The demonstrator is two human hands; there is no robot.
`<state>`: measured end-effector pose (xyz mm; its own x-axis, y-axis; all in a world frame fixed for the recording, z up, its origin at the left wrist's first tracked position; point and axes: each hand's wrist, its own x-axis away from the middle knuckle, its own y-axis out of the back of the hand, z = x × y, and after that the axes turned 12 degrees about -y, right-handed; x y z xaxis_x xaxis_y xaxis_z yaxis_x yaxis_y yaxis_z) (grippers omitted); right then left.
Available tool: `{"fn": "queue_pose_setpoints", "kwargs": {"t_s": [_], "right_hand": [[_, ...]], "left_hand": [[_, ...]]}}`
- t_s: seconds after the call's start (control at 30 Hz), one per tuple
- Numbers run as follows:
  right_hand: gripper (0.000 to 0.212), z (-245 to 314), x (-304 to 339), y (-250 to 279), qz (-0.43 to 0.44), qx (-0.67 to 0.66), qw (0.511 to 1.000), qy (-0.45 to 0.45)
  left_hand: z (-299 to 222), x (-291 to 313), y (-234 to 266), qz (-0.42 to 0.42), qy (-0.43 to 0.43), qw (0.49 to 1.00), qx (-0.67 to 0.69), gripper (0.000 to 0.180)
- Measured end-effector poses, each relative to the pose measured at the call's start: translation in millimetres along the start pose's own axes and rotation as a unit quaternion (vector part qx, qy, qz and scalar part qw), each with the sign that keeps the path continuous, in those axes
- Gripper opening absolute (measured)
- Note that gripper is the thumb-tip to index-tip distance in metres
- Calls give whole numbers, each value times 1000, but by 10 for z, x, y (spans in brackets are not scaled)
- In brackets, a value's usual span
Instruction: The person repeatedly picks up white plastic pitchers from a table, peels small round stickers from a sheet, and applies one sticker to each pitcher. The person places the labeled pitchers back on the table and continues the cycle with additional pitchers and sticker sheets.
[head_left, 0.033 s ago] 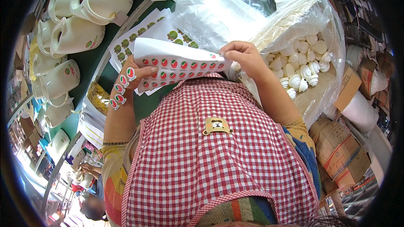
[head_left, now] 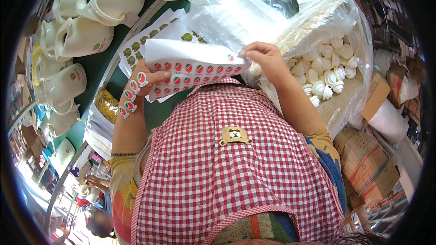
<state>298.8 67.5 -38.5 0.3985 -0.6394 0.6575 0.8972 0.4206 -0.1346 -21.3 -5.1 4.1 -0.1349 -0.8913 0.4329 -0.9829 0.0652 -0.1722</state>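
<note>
A white sheet of red and green round stickers (head_left: 193,70) is held up in front of my apron, its upper part bare white. My left hand (head_left: 147,80) grips its left edge, thumb across the front. Several cut-off stickers (head_left: 130,95) cling to the back of that hand and wrist. At the sheet's upper right corner, beside a lone sticker (head_left: 230,57), my right hand (head_left: 262,59) pinches with thumb and forefinger. Whether a loose sticker is between those fingertips, I cannot make out. Behind lie more sheets, with green stickers (head_left: 134,50).
Cream ceramic-looking pots (head_left: 86,38) with tags crowd the left side. On the right, an open clear plastic bag (head_left: 359,22) holds many white ribbed plugs (head_left: 330,77). Clear plastic film (head_left: 227,11) lies at the back. Cardboard boxes (head_left: 365,163) are stacked lower right. Another person (head_left: 101,222) is at far lower left.
The upper right part of the sheet and my right fingertips have shifted very slightly. My left hand keeps its grip.
</note>
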Motion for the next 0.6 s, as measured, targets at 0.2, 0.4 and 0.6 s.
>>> {"fn": "queue_pose_setpoints", "kwargs": {"t_s": [0.2, 0.4, 0.6], "right_hand": [[7, 436, -4, -385, -133, 129, 923, 337], [16, 614, 23, -1295, -21, 295, 738, 607], [22, 241, -137, -1618, -16, 396, 621, 676]], "left_hand": [[193, -250, -170, -35, -53, 997, -38, 44], [542, -481, -494, 31, -146, 980, -131, 37], [848, -670, -468, 62, -227, 946, -224, 30]]}}
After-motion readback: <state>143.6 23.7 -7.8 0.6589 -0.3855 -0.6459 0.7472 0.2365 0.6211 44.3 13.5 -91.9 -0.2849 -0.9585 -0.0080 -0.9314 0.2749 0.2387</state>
